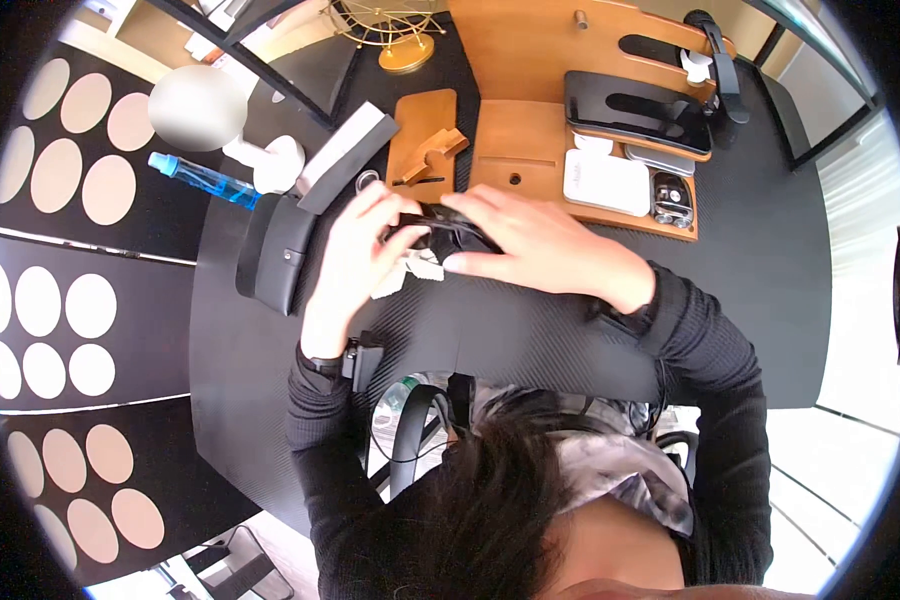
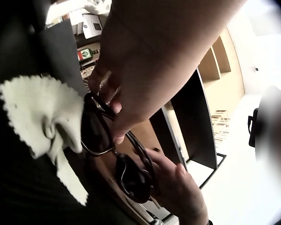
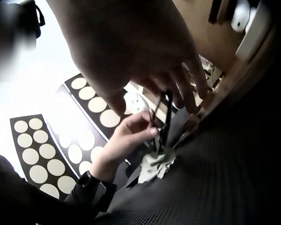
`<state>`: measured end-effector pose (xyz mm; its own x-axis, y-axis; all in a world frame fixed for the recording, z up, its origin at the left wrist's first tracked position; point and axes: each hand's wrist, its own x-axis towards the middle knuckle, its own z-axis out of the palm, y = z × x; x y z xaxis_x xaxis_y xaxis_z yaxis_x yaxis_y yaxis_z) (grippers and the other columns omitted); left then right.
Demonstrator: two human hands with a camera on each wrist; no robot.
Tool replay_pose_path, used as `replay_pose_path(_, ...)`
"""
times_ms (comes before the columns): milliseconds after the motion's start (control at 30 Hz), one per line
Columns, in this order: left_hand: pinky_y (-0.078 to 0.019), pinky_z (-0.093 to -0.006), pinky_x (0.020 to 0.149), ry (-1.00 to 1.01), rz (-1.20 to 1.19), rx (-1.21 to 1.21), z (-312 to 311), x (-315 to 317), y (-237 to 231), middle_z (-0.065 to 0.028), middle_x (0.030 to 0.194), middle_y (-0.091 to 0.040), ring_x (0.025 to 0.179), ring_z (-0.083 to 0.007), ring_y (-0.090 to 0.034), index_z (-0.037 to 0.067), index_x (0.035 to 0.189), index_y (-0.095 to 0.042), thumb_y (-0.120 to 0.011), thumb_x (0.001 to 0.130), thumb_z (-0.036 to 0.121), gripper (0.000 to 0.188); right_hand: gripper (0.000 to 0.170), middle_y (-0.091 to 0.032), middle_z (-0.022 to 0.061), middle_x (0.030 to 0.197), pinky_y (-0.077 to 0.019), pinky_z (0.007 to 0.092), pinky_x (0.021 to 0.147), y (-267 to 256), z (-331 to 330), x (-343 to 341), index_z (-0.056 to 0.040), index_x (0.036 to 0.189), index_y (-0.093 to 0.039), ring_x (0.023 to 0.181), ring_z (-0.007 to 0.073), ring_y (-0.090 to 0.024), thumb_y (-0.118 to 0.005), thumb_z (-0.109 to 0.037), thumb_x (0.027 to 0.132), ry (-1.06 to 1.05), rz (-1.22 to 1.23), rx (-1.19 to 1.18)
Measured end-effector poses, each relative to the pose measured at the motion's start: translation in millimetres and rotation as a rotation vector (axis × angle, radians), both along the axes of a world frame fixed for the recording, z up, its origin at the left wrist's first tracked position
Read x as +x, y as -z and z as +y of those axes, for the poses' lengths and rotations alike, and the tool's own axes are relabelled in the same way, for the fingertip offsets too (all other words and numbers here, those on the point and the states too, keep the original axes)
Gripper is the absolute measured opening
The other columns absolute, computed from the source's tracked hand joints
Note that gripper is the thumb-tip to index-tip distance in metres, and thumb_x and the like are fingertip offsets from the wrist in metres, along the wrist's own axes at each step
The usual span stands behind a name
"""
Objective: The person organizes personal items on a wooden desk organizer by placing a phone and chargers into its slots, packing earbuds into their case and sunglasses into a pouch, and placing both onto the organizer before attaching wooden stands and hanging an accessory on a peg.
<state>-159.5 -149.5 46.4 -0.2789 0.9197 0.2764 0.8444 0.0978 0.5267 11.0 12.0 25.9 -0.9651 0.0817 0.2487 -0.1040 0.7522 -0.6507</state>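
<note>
Dark sunglasses (image 1: 454,232) (image 2: 131,180) are between the two hands, a little above the black desk. My left hand (image 1: 355,255) (image 3: 126,143) pinches one end of the frame between thumb and fingers. At the other end is my right hand (image 1: 545,240) (image 2: 180,187), its fingers spread and fairly straight, touching or beside the temples; the exact contact is hidden. A crumpled cream cloth with a scalloped edge (image 1: 425,265) (image 2: 42,112) (image 3: 157,165) lies below the sunglasses.
A black case (image 1: 275,255) and blue bottle (image 1: 205,180) are left of the hands. Behind them stands a wooden organizer (image 1: 515,150) with a white box (image 1: 606,183), a watch (image 1: 672,198) and headphones (image 1: 727,85). A grey box (image 1: 348,155) sits at the back left.
</note>
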Motion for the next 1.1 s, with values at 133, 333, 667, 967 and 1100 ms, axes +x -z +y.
replay_pose_path(133, -0.0443, -0.0236, 0.06, 0.011, 0.002, -0.07, -5, 16, -18, -0.0036, 0.08, -0.051, 0.064, -0.0119, -0.05, 0.003, 0.098, -0.063, -0.076, 0.075, 0.006, 0.026, 0.047, -0.061, 0.0215, 0.109, -0.0512, 0.0467, 0.081, 16, -9, -17, -0.0012, 0.125, -0.046, 0.096, 0.0393, -0.063, -0.059, -0.029, 0.09, -0.073, 0.072, -0.106)
replay_pose_path(333, -0.0486, -0.0334, 0.062, -0.091, 0.11, -0.357, -29, -12, -1, -0.0129, 0.085, -0.062, 0.068, -0.0282, -0.062, 0.003, 0.107, -0.056, -0.072, 0.072, 0.01, 0.039, 0.039, -0.065, 0.0225, 0.104, -0.0495, 0.0449, 0.08, 31, 5, -12, 0.0015, 0.117, -0.053, 0.093, 0.037, -0.064, -0.065, -0.019, 0.086, 0.06, 0.086, -0.299)
replay_pose_path(667, -0.0523, -0.0285, 0.074, 0.062, -0.708, -0.164, -5, 11, -13, -0.0081, 0.096, -0.068, 0.083, -0.0118, -0.064, -0.001, 0.105, -0.065, -0.074, 0.08, 0.005, 0.027, 0.037, -0.065, 0.0122, 0.096, -0.0494, 0.0322, 0.08, 36, -4, -12, 0.0012, 0.116, -0.059, 0.087, 0.0186, -0.063, -0.071, -0.011, 0.083, -0.142, 0.087, -0.892)
replay_pose_path(967, -0.0493, -0.0397, 0.086, -0.731, 0.356, -0.393, -113, -122, 9, -0.0184, 0.106, -0.064, 0.099, -0.0339, -0.062, 0.0, 0.115, -0.059, -0.08, 0.073, 0.026, 0.054, 0.035, -0.065, 0.0136, 0.094, -0.0478, 0.0317, 0.082, 29, 28, 40, 0.0053, 0.114, -0.054, 0.087, 0.0167, -0.06, -0.066, -0.01, 0.085, -0.122, -0.101, -0.665)
replay_pose_path(1100, -0.0494, -0.0356, 0.082, -0.72, 0.083, -0.386, -126, -146, 13, -0.0154, 0.101, -0.066, 0.092, -0.0267, -0.064, -0.001, 0.116, -0.058, -0.081, 0.072, 0.025, 0.056, 0.031, -0.064, 0.0136, 0.098, -0.0461, 0.0324, 0.085, 37, 30, 49, 0.0048, 0.111, -0.054, 0.091, 0.0176, -0.058, -0.064, -0.009, 0.086, 0.006, -0.049, -0.684)
